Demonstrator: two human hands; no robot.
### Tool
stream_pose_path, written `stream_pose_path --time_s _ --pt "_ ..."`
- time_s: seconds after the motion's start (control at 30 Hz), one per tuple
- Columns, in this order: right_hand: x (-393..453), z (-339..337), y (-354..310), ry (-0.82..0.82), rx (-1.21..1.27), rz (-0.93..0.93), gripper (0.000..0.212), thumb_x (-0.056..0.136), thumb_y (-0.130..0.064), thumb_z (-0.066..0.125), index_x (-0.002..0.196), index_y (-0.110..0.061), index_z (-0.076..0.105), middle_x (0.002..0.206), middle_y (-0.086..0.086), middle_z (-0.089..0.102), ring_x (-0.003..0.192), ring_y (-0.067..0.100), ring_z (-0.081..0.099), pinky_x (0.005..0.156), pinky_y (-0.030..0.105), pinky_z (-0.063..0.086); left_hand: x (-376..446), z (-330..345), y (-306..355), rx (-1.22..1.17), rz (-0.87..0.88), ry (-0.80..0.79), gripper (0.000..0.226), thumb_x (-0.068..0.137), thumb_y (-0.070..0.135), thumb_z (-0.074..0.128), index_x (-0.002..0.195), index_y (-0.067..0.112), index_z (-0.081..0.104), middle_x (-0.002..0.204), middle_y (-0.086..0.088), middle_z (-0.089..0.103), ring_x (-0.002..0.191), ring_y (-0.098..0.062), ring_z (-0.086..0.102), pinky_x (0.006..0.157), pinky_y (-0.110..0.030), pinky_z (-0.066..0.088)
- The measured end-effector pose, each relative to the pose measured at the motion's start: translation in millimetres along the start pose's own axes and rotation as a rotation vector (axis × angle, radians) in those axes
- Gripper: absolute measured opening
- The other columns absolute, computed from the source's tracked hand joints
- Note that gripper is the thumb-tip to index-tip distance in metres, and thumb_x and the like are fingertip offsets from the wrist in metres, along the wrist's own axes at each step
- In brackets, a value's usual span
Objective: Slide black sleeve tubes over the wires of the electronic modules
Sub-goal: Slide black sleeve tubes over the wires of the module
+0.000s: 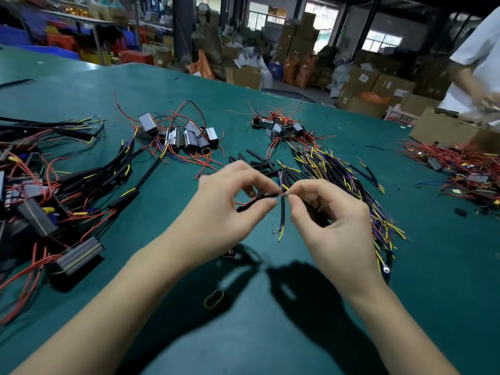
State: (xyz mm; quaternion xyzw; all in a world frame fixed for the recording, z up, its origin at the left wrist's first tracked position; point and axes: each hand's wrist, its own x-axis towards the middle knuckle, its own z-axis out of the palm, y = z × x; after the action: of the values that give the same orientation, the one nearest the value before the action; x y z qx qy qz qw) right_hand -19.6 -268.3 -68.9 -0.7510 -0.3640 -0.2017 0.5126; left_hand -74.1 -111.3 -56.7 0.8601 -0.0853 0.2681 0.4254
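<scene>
Above green table (pixel 270 334), both hands' grips pinching sleeve tube (pixel 253 203)

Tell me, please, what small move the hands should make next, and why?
Probably push the black tube in the left hand onto the wire end pinched by the right hand. The fingertips meet with tube mouth and wire end about touching, and the tube seems not yet on.

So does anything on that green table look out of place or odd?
One thing: a lone rubber band lies on the green mat near the forearms, away from every pile. The wire heaps look messy but sorted; nothing appears spilled or damaged.
</scene>
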Motion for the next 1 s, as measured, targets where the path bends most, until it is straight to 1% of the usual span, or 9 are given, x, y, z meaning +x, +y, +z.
stream_pose_path --time_s 0.07,0.2,0.33,0.4,0.47,0.6,0.73,0.83,1.0 --pt "1.0 0.3 0.0 -0.015 0.099 0.086 0.009 0.085 -0.011 0.062 0.082 -0.017 0.066 0.068 -0.007 0.061 0.061 0.004 0.052 0.060 0.017 0.042 0.2 -0.8 -2.4 0.212 0.169 0.047 0.013 0.082 0.022 0.067 0.095 0.022 0.066 0.086 0.011 0.060 0.080 0.001 0.054 0.083 -0.036 0.039" --pt "0.2 0.7 -1.8 -0.052 0.154 0.118 0.008 0.086 -0.012 0.061 0.082 -0.017 0.066 0.067 0.004 0.062 0.060 0.020 0.053 0.058 0.027 0.044 1.0 -1.9 -4.4 0.346 0.345 0.061 0.006 0.084 0.013 0.065 0.090 0.011 0.068 0.081 0.007 0.059 0.072 -0.011 0.056 0.072 -0.032 0.039" --pt "0.0 0.2 -2.8 -0.067 0.127 0.114 0.007 0.085 -0.014 0.061 0.081 -0.016 0.066 0.068 0.005 0.063 0.063 0.024 0.054 0.061 0.036 0.045 1.4 -0.8 -6.5 0.328 0.411 0.066 0.003 0.085 0.006 0.066 0.086 0.003 0.067 0.080 -0.004 0.062 0.071 -0.019 0.057 0.066 -0.036 0.048" --pt "-0.5 0.1 -3.9 -0.069 0.099 0.096 0.006 0.085 -0.013 0.061 0.082 -0.015 0.066 0.068 0.004 0.062 0.063 0.022 0.054 0.061 0.036 0.045 0.6 -0.5 -5.7 0.243 0.380 0.052 0.003 0.085 0.005 0.067 0.085 0.002 0.067 0.079 -0.004 0.062 0.069 -0.016 0.057 0.066 -0.030 0.050" --pt "-0.8 0.1 -4.8 -0.060 0.042 0.049 0.006 0.084 -0.011 0.062 0.082 -0.014 0.066 0.069 0.001 0.061 0.062 0.016 0.054 0.059 0.032 0.045 -1.0 1.5 -3.8 0.121 0.297 0.065 0.002 0.085 0.005 0.068 0.083 0.005 0.066 0.074 0.001 0.062 0.065 -0.008 0.055 0.065 -0.021 0.047" --pt "-1.3 -2.0 -4.3 -0.028 -0.118 -0.106 0.005 0.084 -0.007 0.062 0.083 -0.010 0.066 0.074 -0.002 0.060 0.065 0.011 0.054 0.060 0.020 0.043 -1.7 7.6 2.4 -0.241 -0.044 0.046 0.013 0.085 0.008 0.068 0.072 0.013 0.067 0.062 0.007 0.062 0.057 -0.005 0.052 0.057 -0.020 0.044" --pt "-3.7 -2.6 -2.4 -0.012 -0.257 -0.262 0.006 0.088 -0.008 0.062 0.084 -0.007 0.066 0.075 -0.002 0.060 0.065 0.012 0.052 0.059 0.028 0.045 1.6 0.5 1.9 -0.452 -0.324 -0.085 0.019 0.082 0.017 0.071 0.063 0.020 0.069 0.059 0.007 0.063 0.054 -0.004 0.046 0.054 -0.012 0.039" --pt "-4.3 -1.4 -0.5 0.029 -0.350 -0.395 0.012 0.090 -0.006 0.059 0.081 -0.004 0.067 0.071 0.003 0.058 0.062 0.019 0.051 0.054 0.036 0.046 6.0 0.8 2.3 -0.512 -0.483 -0.144 0.017 0.071 0.024 0.067 0.056 0.019 0.068 0.057 0.004 0.060 0.052 -0.010 0.042 0.049 -0.017 0.033" --pt "-1.9 -3.8 -2.3 0.112 -0.646 -0.715 0.018 0.090 -0.005 0.058 0.080 -0.003 0.073 0.064 0.008 0.060 0.053 0.029 0.052 0.046 0.035 0.044 12.1 1.3 2.1 -0.702 -0.764 -0.384 0.018 0.059 0.023 0.060 0.042 0.018 0.063 0.048 0.006 0.052 0.042 -0.008 0.041 0.041 -0.018 0.029"
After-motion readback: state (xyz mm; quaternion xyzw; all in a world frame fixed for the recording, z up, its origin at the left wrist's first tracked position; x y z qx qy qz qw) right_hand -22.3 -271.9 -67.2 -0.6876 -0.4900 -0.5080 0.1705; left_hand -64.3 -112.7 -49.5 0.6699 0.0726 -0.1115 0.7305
